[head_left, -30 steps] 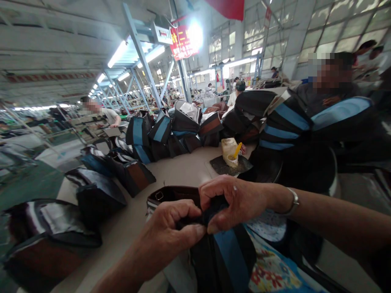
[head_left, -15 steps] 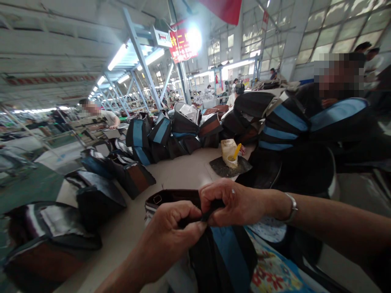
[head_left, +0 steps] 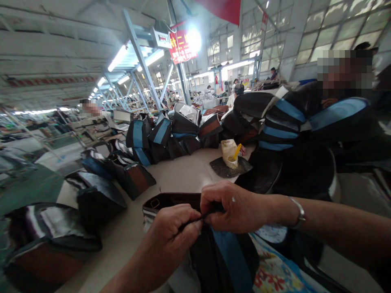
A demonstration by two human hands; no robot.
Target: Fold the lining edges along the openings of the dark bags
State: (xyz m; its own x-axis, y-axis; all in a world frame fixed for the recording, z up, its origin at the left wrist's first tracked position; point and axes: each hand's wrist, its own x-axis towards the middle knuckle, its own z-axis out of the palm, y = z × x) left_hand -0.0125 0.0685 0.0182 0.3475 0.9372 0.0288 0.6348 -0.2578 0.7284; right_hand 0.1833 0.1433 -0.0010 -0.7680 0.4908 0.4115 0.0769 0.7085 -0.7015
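Left of the black-and-blue bag [head_left: 227, 260], a row of dark bags with brown panels [head_left: 134, 179] lies along a pale workbench [head_left: 180, 173], and well beyond them a person [head_left: 106, 116] stands at another bench.

At the bag, the left hand [head_left: 171, 232] and the right hand [head_left: 235, 207] are close together, each pinching a thin dark edge at its open top. Their fingertips almost meet. The bag's brown-lined opening [head_left: 171, 200], with a small metal buckle [head_left: 155, 203], shows just left of the hands. The bag rests at the near edge of the bench, beside a floral cloth [head_left: 275, 272] to its right. A silver bangle [head_left: 298, 212] circles the right wrist.

Beyond the bag, a cream plastic tub [head_left: 228, 152] holding a yellow-handled brush [head_left: 236, 151] stands on a dark mat [head_left: 226, 167]. Further right, a co-worker [head_left: 317, 95] in dark clothing sits behind a heap of black bags with blue stripes [head_left: 282, 122].
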